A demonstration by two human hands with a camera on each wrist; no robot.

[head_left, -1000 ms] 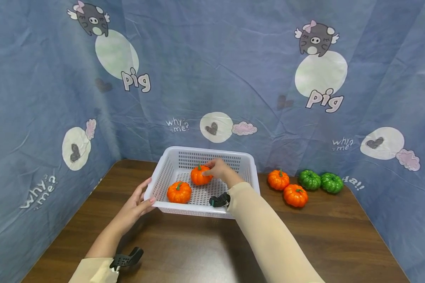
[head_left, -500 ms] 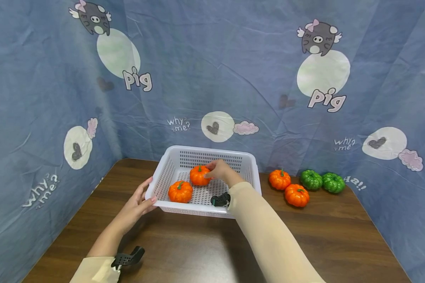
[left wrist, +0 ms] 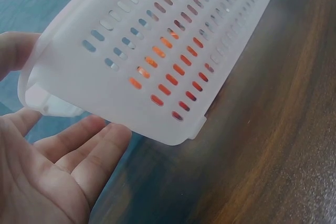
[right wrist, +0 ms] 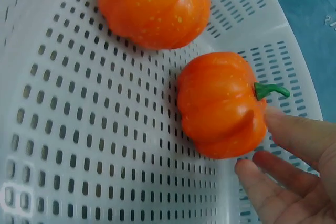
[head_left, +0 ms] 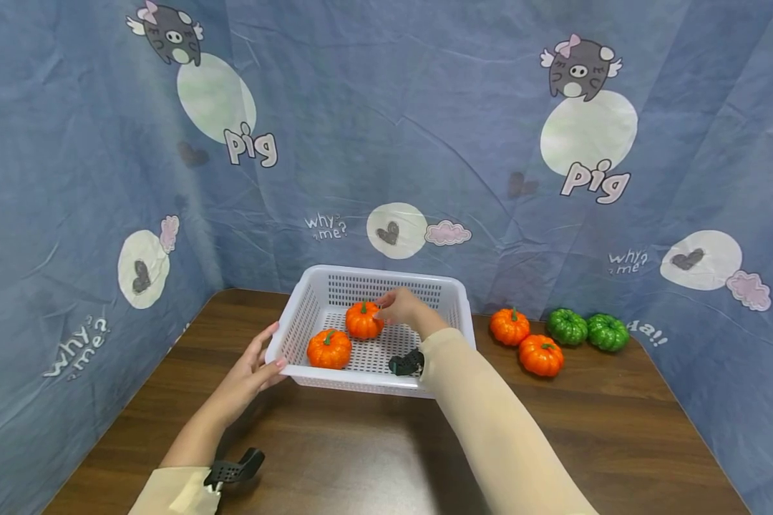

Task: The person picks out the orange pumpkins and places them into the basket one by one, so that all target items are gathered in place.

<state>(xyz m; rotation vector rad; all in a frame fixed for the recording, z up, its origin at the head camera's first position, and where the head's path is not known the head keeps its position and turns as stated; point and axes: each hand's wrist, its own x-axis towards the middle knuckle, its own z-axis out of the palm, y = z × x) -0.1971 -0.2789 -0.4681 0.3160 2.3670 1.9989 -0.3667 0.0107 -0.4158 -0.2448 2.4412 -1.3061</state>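
Note:
A white plastic basket [head_left: 354, 379] with slotted walls stands on the wooden table. Two small orange pumpkins lie inside: a front-left pumpkin [head_left: 329, 349] and a rear pumpkin [head_left: 363, 320] near the back wall. My left hand [head_left: 248, 375] grips the basket's left front corner; in the left wrist view the thumb [left wrist: 16, 51] is at the rim and the fingers are below it. My right hand [head_left: 404, 309] is inside the basket, right beside the rear pumpkin. In the right wrist view its fingers [right wrist: 283, 174] are loosely spread at that pumpkin's side, not wrapped round it.
Right of the basket, two more orange pumpkins [head_left: 509, 327] and two green pumpkins [head_left: 567, 327] sit on the brown table [head_left: 361, 450]. A blue printed cloth [head_left: 425, 143] hangs behind and at both sides. Black wrist devices [head_left: 235, 468] are on both arms.
The right hand has drawn slightly to the right, loosening from the rear pumpkin, which was shifted a little left before that. The left hand stays at the basket's corner.

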